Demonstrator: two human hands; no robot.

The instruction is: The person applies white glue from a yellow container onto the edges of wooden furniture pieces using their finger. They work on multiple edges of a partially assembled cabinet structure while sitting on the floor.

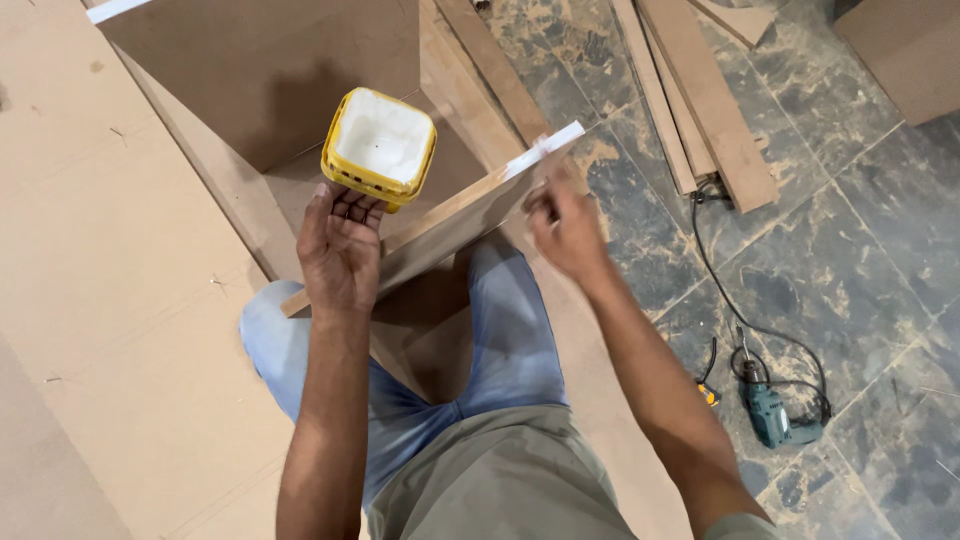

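**Glue tub held over board edge; right hand working the edge**

A square yellow tub of white glue sits open-topped on the fingertips of the left hand, palm up, fingers cupped beneath its base, just above the near end of a brown board propped on edge across the person's knees. The board's top edge carries a white strip at its far end. The right hand is at that end, fingers drawn together on the edge; motion blur hides whether they pinch anything. In my judgement, a level tub and an even coat along the edge serve best. Both forearms reach forward, elbows bent. A green drill lies on the stone floor, well apart.
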